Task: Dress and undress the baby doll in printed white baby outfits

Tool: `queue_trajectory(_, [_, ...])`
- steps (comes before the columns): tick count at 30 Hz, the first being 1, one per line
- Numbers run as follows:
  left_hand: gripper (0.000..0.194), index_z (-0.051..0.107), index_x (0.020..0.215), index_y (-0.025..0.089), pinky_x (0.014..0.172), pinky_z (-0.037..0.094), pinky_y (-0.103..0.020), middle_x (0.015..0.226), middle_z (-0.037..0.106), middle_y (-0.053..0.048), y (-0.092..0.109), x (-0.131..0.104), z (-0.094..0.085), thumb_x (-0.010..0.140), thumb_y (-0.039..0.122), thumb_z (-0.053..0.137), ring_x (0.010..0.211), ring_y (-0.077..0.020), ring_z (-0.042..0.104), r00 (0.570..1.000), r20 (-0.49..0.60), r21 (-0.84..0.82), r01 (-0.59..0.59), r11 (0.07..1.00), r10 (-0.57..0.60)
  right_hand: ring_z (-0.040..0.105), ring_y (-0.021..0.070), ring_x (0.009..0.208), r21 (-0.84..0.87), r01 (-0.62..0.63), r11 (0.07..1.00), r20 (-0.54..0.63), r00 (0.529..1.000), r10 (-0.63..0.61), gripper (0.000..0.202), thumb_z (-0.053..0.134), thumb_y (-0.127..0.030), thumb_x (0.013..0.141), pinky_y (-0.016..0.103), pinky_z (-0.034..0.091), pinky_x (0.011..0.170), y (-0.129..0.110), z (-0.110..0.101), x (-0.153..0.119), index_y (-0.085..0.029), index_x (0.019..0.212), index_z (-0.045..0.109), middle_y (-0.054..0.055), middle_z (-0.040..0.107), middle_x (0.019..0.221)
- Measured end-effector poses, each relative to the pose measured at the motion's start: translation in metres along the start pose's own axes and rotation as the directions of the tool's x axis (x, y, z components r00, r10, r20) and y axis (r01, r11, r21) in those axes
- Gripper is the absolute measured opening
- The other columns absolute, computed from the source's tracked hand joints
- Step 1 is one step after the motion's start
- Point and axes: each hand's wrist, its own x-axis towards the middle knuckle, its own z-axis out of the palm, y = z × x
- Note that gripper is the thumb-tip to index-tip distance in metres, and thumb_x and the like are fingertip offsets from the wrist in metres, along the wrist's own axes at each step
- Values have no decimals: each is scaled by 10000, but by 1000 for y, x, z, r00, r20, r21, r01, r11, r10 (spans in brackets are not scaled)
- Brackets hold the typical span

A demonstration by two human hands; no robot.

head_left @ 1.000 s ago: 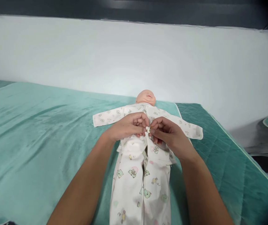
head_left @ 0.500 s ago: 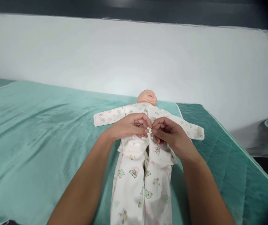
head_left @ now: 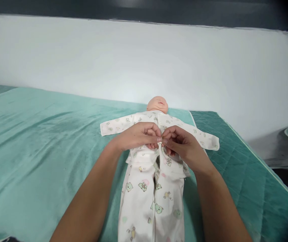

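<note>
A baby doll (head_left: 157,104) lies on its back, its head toward the wall. It wears a white long-sleeved top (head_left: 144,156) printed with small bears, and matching trousers (head_left: 139,201). Over the front opening of the top, my left hand (head_left: 145,135) pinches one edge of the cloth between thumb and index finger. Thumb to thumb with it, my right hand (head_left: 180,143) pinches the other edge. The fingertips meet at the doll's middle and cover the small piece of cloth, so any fastener there is hidden.
A light teal blanket (head_left: 45,151) is spread under the doll, with soft wrinkles on the left. To the right runs a darker quilted cover (head_left: 240,168). Behind stands a white wall (head_left: 108,60) with a dark band along its top.
My fingertips and thumbs have come closer together over the front edge, now covering the bit of white cloth that showed between them. The doll lies as before.
</note>
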Motion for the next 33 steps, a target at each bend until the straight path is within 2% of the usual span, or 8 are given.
queue_trajectory(11, [56, 592, 899, 179, 679, 529, -263, 697, 600, 26, -3, 3, 4, 866, 222, 604, 651, -95, 611, 999, -46, -4, 20, 1000, -21, 551, 98, 565, -16, -12, 1000, 15, 1000, 13, 129, 664, -316, 877, 229, 428, 520, -1, 0, -2, -229, 959, 614, -31, 608, 722])
queue_trajectory(18, [58, 595, 912, 174, 677, 528, -263, 710, 616, 17, -3, 2, 2, 866, 209, 598, 657, -99, 617, 999, -44, -14, 11, 1000, -12, 563, 95, 572, -1, -6, 1000, 23, 1000, 7, 132, 668, -313, 879, 227, 447, 530, -1, -1, -2, -225, 962, 616, -31, 614, 726])
queue_trajectory(24, [141, 624, 971, 174, 507, 426, -202, 628, 633, 4, 3, -4, 2, 915, 283, 553, 550, -92, 562, 998, -66, 91, -10, 996, 16, 565, 101, 514, 48, 7, 999, 23, 1000, -8, 169, 655, -354, 897, 221, 447, 477, 0, -7, -3, -225, 995, 607, -35, 616, 676])
queue_trajectory(26, [148, 626, 956, 176, 472, 402, -199, 620, 624, 11, 2, -4, 4, 913, 297, 552, 510, -86, 543, 988, -145, 121, -43, 992, 60, 574, 105, 516, 67, 17, 998, 23, 1000, -18, 163, 663, -352, 893, 222, 453, 473, 1, -8, -2, -222, 977, 614, -31, 623, 673])
queue_trajectory(28, [118, 618, 939, 186, 487, 420, -207, 647, 619, 21, -1, -3, 6, 902, 280, 558, 518, -86, 554, 934, -314, 170, -121, 978, 170, 568, 105, 505, 99, 44, 994, -1, 999, -45, 143, 669, -337, 889, 223, 450, 462, 3, -10, -2, -219, 955, 623, -31, 623, 665])
queue_trajectory(30, [84, 614, 924, 196, 547, 453, -222, 669, 610, 31, -6, 0, 5, 891, 246, 555, 558, -89, 567, 830, -468, 257, -199, 946, 302, 552, 102, 487, 140, 113, 984, -89, 991, -101, 109, 671, -313, 886, 224, 442, 454, 6, -12, -1, -221, 924, 627, -38, 610, 647])
queue_trajectory(31, [78, 617, 917, 200, 577, 460, -230, 667, 604, 36, -9, 2, 4, 886, 230, 551, 576, -92, 568, 785, -509, 310, -216, 926, 354, 546, 101, 488, 154, 160, 975, -156, 978, -136, 90, 669, -300, 886, 224, 441, 457, 7, -13, 0, -223, 910, 628, -41, 602, 642])
queue_trajectory(33, [82, 628, 896, 204, 604, 448, -238, 656, 594, 42, -16, 6, 2, 872, 200, 550, 601, -96, 559, 736, -536, 413, -197, 889, 413, 579, 110, 559, 151, 251, 956, -300, 933, -197, 54, 659, -273, 887, 230, 468, 507, 10, -15, 3, -227, 892, 632, -35, 612, 678])
